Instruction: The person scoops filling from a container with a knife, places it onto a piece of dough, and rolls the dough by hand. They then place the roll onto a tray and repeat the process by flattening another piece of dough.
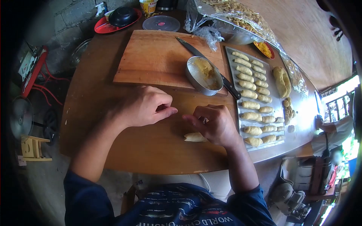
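My left hand (148, 106) is above the wooden table, its fingers curled and thumb pressed along the index finger. Whatever lies inside the curl, if anything, is hidden. To its right my right hand (217, 124) is also closed, thumb pointing toward the left hand, its grip hidden from this side. A small flat piece of pale dough (195, 137) lies on the table just under my right hand, partly covered by it. Beyond the hands, a round metal tin (203, 77) with yellowish filling stuck inside stands on the edge of a wooden board (151, 56), against a black-handled knife (230, 89).
On the right, a metal tray (230, 60) bears rows of rolled dough pieces, with a larger dough lump (281, 82) beside it. Behind are a plastic-covered tray (245, 19), a grey lid (161, 23) and a red plate (101, 27). Another person's arm (327, 126) shows at far right.
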The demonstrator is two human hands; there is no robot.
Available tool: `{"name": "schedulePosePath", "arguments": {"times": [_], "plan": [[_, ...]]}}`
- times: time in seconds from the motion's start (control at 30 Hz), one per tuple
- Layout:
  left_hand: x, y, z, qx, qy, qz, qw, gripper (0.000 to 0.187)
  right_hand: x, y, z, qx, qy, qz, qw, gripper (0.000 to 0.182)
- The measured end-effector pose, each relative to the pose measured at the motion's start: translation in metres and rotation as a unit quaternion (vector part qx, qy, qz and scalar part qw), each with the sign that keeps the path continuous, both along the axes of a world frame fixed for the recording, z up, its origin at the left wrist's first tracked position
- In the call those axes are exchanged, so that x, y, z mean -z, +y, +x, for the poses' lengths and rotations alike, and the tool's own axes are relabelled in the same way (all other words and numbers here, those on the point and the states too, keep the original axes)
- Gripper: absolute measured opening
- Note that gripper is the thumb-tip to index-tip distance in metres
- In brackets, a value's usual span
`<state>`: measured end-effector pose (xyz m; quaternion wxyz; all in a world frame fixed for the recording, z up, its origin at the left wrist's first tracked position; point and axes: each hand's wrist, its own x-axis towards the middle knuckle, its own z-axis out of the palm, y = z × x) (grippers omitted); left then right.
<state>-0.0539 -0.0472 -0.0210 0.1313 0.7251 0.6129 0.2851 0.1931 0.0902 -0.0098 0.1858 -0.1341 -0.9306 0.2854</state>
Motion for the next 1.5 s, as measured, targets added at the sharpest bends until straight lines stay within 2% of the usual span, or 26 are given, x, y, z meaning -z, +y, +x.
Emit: {"name": "schedulePosePath", "arguments": {"times": [0.13, 0.2, 0.43, 0.7, 0.93, 1.0, 1.13, 1.2, 1.23, 1.3, 1.33, 1.37, 1.43, 1.5], "plan": [[0.002, 0.0, -0.002, 0.001, -0.007, -0.003, 1.0, 0.042, 0.003, 0.001, -0.001, -0.002, 0.007, 0.003, 1.0, 0.029], [0.006, 0.001, -0.003, 0.006, -0.004, 0.014, 1.0, 0.037, 0.004, 0.001, -0.001, -0.01, 0.023, -0.024, 0.999, 0.037], [0.008, 0.001, -0.004, 0.006, -0.008, 0.003, 1.0, 0.039, 0.001, -0.001, 0.0, -0.007, 0.014, 0.002, 1.0, 0.03], [-0.001, 0.0, 0.002, -0.003, -0.054, -0.016, 0.998, 0.01, 0.003, 0.001, -0.001, -0.013, 0.019, -0.005, 1.0, 0.033], [0.005, 0.001, 0.002, 0.007, -0.042, 0.012, 0.999, 0.01, 0.006, -0.003, -0.005, -0.001, 0.028, -0.011, 1.0, 0.033], [0.006, 0.002, 0.001, 0.004, -0.037, 0.03, 0.999, 0.014, 0.011, -0.006, -0.014, 0.023, 0.15, -0.058, 0.987, 0.024], [0.005, 0.001, 0.004, 0.007, -0.051, 0.025, 0.998, 0.014, 0.007, 0.003, 0.001, -0.011, 0.077, -0.043, 0.996, 0.012], [0.003, 0.001, 0.004, -0.006, -0.032, 0.011, 0.999, 0.013, 0.002, 0.009, 0.004, -0.012, -0.06, 0.01, 0.998, 0.012], [0.004, 0.001, 0.004, -0.003, -0.033, 0.006, 0.999, 0.013, 0.005, 0.009, 0.003, -0.01, -0.062, 0.006, 0.998, 0.012], [0.006, 0.001, 0.003, -0.008, -0.053, 0.001, 0.999, 0.013, 0.012, 0.006, -0.004, 0.035, 0.07, -0.043, 0.996, 0.014], [0.008, 0.002, 0.003, 0.005, -0.044, 0.038, 0.998, 0.013, 0.014, 0.005, -0.011, 0.042, 0.137, -0.083, 0.986, 0.019], [0.01, 0.004, 0.002, 0.0, -0.043, 0.037, 0.998, 0.013, 0.012, 0.006, -0.012, 0.038, 0.137, -0.085, 0.986, 0.019], [0.012, 0.003, 0.004, 0.016, -0.046, 0.084, 0.995, 0.01, 0.008, 0.01, -0.003, 0.041, 0.05, -0.026, 0.998, 0.021], [0.011, -0.002, 0.008, 0.029, -0.038, 0.054, 0.997, 0.017, 0.004, 0.014, 0.003, 0.067, -0.005, -0.001, 0.998, 0.018]]}}
